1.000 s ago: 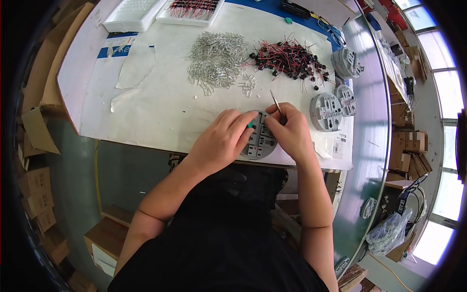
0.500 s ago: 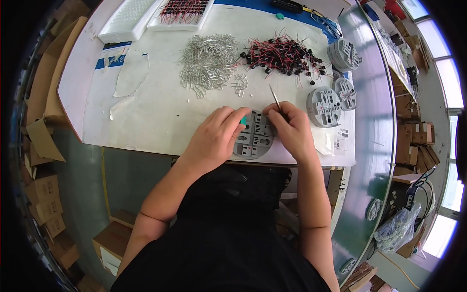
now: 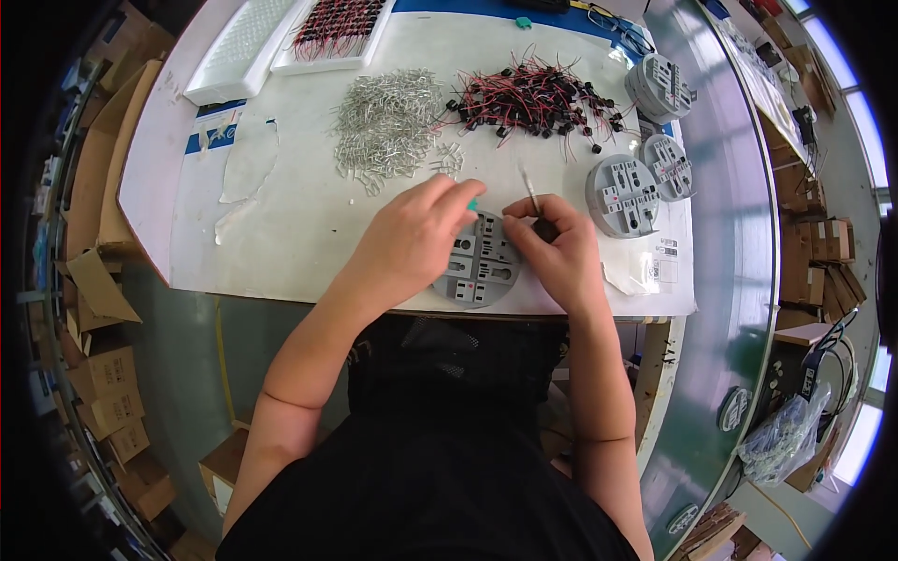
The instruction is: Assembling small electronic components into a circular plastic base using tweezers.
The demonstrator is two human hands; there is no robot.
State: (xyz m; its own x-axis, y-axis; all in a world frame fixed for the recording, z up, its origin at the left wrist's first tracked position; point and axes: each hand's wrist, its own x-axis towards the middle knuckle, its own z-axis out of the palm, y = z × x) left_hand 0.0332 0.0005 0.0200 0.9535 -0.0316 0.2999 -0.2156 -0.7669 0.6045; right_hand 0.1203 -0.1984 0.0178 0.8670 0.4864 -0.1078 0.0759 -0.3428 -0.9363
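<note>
A round grey plastic base [image 3: 481, 265] with rectangular slots lies at the near edge of the white table [image 3: 309, 215]. My left hand [image 3: 418, 238] rests on its left side, fingers curled over the top rim next to a small teal piece [image 3: 473, 205]. My right hand [image 3: 552, 248] touches the base's right edge and pinches a thin metal tool [image 3: 530, 194] that points up and away.
A heap of small silver metal clips [image 3: 388, 122] and a tangle of red-and-black wired parts [image 3: 533, 93] lie behind the base. Three more round grey bases [image 3: 623, 194] [image 3: 670, 165] [image 3: 659, 86] stand at the right. White trays [image 3: 238, 47] sit at the back left; cardboard boxes [image 3: 103, 280] line the floor.
Both hands stay on the round base. My left fingers have shifted slightly along its top rim, and the view has tilted a little.
</note>
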